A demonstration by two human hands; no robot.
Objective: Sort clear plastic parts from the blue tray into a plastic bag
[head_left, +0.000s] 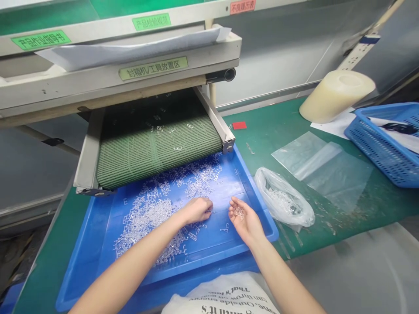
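A heap of small clear plastic parts (157,218) lies in a shallow blue tray (209,257). Over the tray, to the right of the heap, my left hand (197,210) has its fingertips pinched together; what they hold is too small to make out. My right hand (246,222) is cupped, palm up, above the tray's right side, with several clear parts (238,212) in its curled fingers. Between the two hands a single clear part (224,227) lies on the tray floor. Right of the tray, an open clear plastic bag (284,200) contains more of the parts.
A green conveyor belt (157,150) carrying scattered parts ends above the tray's far side, below a shelf (216,54). On the green table (262,117) are a red tag (239,125), flat plastic bags (321,165), a film roll (337,93) and a blue basket (382,152).
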